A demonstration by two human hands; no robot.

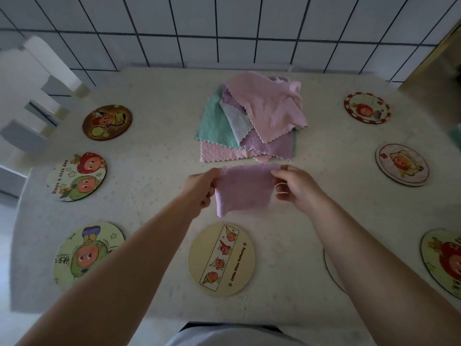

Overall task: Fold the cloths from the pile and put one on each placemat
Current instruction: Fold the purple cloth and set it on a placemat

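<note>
Lilac cloth (243, 188) pinched at top corners by left hand (203, 187) and right hand (294, 188), long axis left-right, hanging just beyond near placemat (197, 258), equidistant

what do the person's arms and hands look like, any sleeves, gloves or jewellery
Both forearms are bare for all of their visible length; no sleeve shows. The left hand and the right hand wear no gloves, and no ring, watch or bracelet is visible on either. The fingernails look short and unpainted, though the picture is too soft to be sure. A pale garment shows at the bottom edge, at the person's body.
</note>
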